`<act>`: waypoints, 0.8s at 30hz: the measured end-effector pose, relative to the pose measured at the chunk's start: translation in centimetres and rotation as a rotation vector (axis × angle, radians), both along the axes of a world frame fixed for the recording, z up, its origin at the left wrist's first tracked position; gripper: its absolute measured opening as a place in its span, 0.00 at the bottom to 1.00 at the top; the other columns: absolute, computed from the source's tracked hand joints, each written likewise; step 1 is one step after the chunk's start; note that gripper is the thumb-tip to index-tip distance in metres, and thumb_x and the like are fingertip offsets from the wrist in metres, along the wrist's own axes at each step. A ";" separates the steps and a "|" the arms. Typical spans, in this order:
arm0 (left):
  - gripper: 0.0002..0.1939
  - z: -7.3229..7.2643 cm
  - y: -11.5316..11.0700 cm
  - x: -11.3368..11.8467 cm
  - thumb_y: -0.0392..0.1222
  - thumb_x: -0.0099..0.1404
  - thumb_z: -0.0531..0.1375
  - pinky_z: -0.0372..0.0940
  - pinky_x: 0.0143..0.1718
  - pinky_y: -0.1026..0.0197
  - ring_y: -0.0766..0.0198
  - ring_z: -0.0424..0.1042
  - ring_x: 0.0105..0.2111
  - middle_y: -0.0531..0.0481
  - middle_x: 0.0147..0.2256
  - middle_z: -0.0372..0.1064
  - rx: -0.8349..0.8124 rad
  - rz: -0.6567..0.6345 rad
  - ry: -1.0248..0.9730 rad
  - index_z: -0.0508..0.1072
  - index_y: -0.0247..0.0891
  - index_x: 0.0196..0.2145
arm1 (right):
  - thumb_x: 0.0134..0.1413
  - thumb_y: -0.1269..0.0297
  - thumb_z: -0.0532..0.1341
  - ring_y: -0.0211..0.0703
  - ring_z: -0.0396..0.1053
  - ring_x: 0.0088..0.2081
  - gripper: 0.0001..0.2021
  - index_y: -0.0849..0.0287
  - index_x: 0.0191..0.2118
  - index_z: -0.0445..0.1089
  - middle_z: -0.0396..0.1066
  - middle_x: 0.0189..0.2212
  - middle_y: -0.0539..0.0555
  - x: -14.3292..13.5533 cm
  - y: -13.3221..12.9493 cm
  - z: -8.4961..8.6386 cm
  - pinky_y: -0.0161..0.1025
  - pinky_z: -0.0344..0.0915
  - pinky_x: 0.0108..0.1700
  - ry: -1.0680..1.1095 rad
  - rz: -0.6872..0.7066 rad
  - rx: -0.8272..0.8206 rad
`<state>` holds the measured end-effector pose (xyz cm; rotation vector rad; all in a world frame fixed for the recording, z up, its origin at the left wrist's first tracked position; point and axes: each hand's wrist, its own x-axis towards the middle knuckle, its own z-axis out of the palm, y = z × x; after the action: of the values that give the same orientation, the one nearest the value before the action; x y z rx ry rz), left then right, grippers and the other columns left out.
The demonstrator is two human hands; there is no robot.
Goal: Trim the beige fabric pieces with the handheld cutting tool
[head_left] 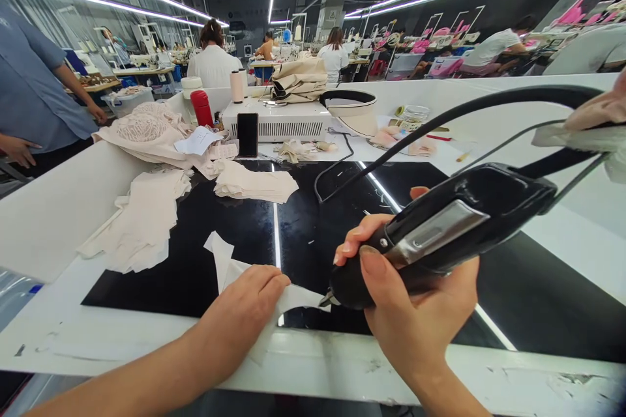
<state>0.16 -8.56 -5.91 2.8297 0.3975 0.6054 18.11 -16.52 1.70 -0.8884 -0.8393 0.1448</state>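
Note:
My right hand [415,313] is wrapped around a black corded hand-held power tool [440,228] with a silver plate on its side. Its pointed metal tip meets the right end of a cream fabric piece [303,298] low on the black board [195,273]. My left hand [247,306] is closed over that fabric, knuckles up, and its fingertips are mostly hidden. Part of the fabric spreads up and left of the hand, and another part hangs over the table's front edge. Behind lies a stack of cut cream pieces [257,182].
Left of the board rest a cream fabric pile [147,215] and lace fabric [141,124]. A phone [247,135] leans on a white box [278,118], beside a red bottle [201,108]. The tool's thick cord [440,117] arches rightward. A person in blue [39,78] stands at left.

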 end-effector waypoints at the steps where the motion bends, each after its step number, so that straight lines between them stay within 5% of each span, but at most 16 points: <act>1: 0.21 0.0 0.1 0.0 0.20 0.70 0.54 0.79 0.52 0.51 0.54 0.77 0.49 0.44 0.49 0.74 -0.003 -0.003 -0.003 0.66 0.37 0.55 | 0.50 0.76 0.73 0.39 0.74 0.24 0.21 0.49 0.47 0.71 0.79 0.32 0.44 0.0 0.0 0.0 0.36 0.76 0.24 -0.006 -0.001 0.000; 18: 0.15 0.8 1.2 -0.1 0.19 0.72 0.55 0.78 0.51 0.56 0.57 0.77 0.48 0.45 0.49 0.75 -0.019 -0.064 0.047 0.70 0.38 0.46 | 0.52 0.76 0.73 0.37 0.73 0.23 0.20 0.48 0.47 0.72 0.79 0.32 0.44 0.0 -0.1 -0.2 0.35 0.75 0.25 -0.026 0.020 0.008; 24: 0.16 1.2 0.7 0.0 0.19 0.71 0.53 0.79 0.49 0.57 0.56 0.80 0.45 0.43 0.46 0.77 0.177 -0.073 0.079 0.70 0.34 0.49 | 0.53 0.74 0.74 0.36 0.72 0.22 0.19 0.49 0.46 0.71 0.79 0.32 0.44 -0.2 -0.4 0.2 0.37 0.77 0.26 -0.029 0.036 -0.001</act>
<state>0.20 -7.85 -4.67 3.0290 0.2645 0.5396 17.93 -16.87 1.85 -0.8786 -0.8824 0.1646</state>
